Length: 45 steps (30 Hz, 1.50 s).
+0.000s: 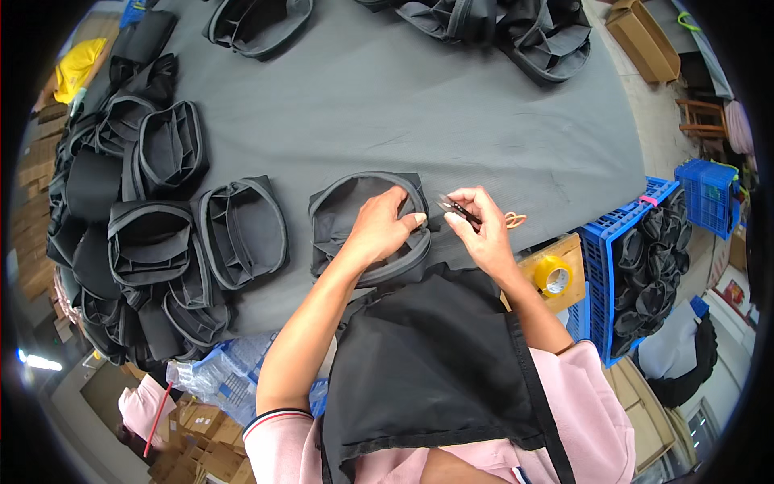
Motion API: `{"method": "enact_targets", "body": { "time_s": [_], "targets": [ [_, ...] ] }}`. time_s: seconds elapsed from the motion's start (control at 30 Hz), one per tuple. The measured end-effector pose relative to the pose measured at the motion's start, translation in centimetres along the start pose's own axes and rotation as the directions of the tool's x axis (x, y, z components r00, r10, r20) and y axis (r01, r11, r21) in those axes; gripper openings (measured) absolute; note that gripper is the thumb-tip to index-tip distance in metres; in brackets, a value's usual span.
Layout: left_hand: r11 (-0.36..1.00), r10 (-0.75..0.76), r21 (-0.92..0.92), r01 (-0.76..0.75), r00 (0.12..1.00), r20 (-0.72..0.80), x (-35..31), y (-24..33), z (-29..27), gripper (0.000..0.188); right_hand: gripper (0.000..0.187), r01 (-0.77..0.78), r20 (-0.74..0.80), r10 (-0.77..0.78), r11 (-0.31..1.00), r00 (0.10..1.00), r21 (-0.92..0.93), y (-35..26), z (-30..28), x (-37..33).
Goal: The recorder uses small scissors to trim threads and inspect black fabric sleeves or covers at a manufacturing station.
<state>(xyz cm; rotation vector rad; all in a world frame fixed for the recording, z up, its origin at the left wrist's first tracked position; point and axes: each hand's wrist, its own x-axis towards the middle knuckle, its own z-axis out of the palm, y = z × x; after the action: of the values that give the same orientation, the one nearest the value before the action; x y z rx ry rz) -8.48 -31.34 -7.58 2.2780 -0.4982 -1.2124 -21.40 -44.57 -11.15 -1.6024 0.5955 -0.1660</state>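
Note:
A black fabric pouch [329, 222] lies unzipped on the grey table in front of me. My left hand [380, 227] reaches into it, thumb and fingers closed on the right side of its rim. Just right of the pouch, my right hand [487, 227] is closed around small black thread snips [462, 213]. The snips' blades point left toward the pouch rim, a short way off it. Beside that hand, tan loop handles [514, 219] show on the table; whatever they belong to is partly hidden.
Several similar black pouches [242, 234] crowd the table's left side, and more [548, 48] lie at the far edge. At right, a blue crate [606, 242] holds black pouches, near a yellow tape roll [555, 276]. The grey tabletop [387, 105] stretches ahead.

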Motion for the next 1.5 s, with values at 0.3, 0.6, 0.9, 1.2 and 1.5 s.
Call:
{"method": "enact_targets", "body": {
  "time_s": [0.3, 0.6, 0.9, 1.2, 1.5],
  "targets": [
    [0.843, 0.08, -0.537, -0.016, 0.992, 0.096, -3.1, -0.3, -2.2, 0.029, 0.022, 0.319, 0.189, -0.29, 0.936, 0.938, -0.146, -3.4, 0.8, 2.0],
    [0.848, 0.105, -0.53, -0.004, 0.981, 0.161, -3.7, 0.1, -3.0, 0.032, 0.02, 0.425, 0.185, -0.398, 0.894, 0.898, -0.14, -4.1, 1.2, 2.2],
    [0.81, 0.132, -0.585, -0.034, 0.983, 0.125, -3.6, -0.5, -2.8, 0.033, 0.017, 0.521, 0.141, -0.502, 0.812, 0.854, -0.264, -5.0, 0.9, 1.3],
    [0.712, 0.122, -0.7, -0.046, 0.991, 0.059, -3.8, -0.9, -2.6, 0.027, 0.013, 0.209, 0.075, -0.205, 0.977, 0.976, -0.049, -5.2, 1.2, 0.3],
    [0.675, 0.124, -0.735, -0.061, 0.992, 0.032, -3.5, -1.3, -2.8, 0.019, 0.025, 0.271, 0.214, -0.239, 0.953, 0.947, -0.137, -4.6, 0.5, -1.3]
  ]
}}
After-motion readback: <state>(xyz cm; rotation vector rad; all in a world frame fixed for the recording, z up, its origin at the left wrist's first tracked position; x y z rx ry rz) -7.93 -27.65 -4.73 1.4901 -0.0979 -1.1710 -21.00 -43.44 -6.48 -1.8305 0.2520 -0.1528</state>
